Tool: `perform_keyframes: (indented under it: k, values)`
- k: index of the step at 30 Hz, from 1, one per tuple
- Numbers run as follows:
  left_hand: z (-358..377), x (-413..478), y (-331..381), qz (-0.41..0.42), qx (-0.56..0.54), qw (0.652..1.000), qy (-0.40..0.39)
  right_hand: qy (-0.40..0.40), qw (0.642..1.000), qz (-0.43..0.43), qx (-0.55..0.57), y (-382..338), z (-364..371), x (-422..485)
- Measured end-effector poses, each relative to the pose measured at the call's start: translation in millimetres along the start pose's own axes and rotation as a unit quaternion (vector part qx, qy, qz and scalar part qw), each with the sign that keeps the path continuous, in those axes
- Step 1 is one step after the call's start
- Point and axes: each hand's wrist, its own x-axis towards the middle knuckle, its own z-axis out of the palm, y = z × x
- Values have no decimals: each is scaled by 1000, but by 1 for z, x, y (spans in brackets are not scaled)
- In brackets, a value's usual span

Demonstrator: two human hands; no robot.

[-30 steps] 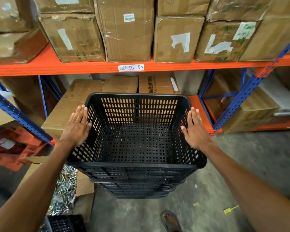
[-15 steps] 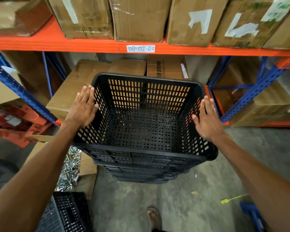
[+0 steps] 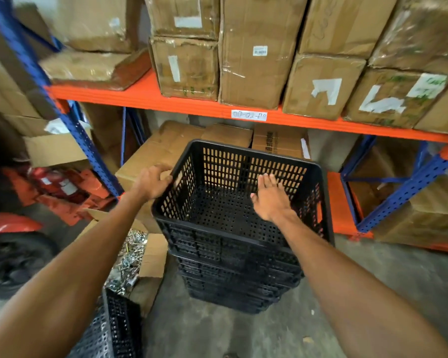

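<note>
A stack of black perforated plastic crates (image 3: 233, 280) stands on the concrete floor in front of the rack. The top crate (image 3: 246, 155) is empty and sits tilted on the stack. My left hand (image 3: 151, 183) grips the top crate's left wall near the rim, fingers curled round its outer side. My right hand (image 3: 270, 197) hovers over the inside of the crate with its fingers straight, holding nothing and apart from the right wall.
An open cardboard box of metal screws (image 3: 130, 257) sits left of the stack, with another black crate (image 3: 114, 329) nearer me. Behind is an orange shelf beam (image 3: 192, 107) loaded with cartons, with blue uprights (image 3: 70, 125). Red equipment (image 3: 11, 226) stands at the far left.
My left hand went from lying flat on the crate's left wall to gripping it. My right hand left the right wall and moved inward over the crate. The view swung left.
</note>
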Motion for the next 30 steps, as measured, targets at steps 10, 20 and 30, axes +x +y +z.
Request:
perform_keyframes:
  k: [10, 20, 30]
  values:
    - [-83, -233, -229, -297, -1, 953, 56, 24, 944, -283, 166, -344, 55, -70]
    - [-5, -443, -473, -485, -10, 874, -27, -232, 955, -100, 153, -473, 288, -174]
    - [134, -504, -712, -612, -144, 777, 30, -232, 945, 101, 207, -521, 501, -126]
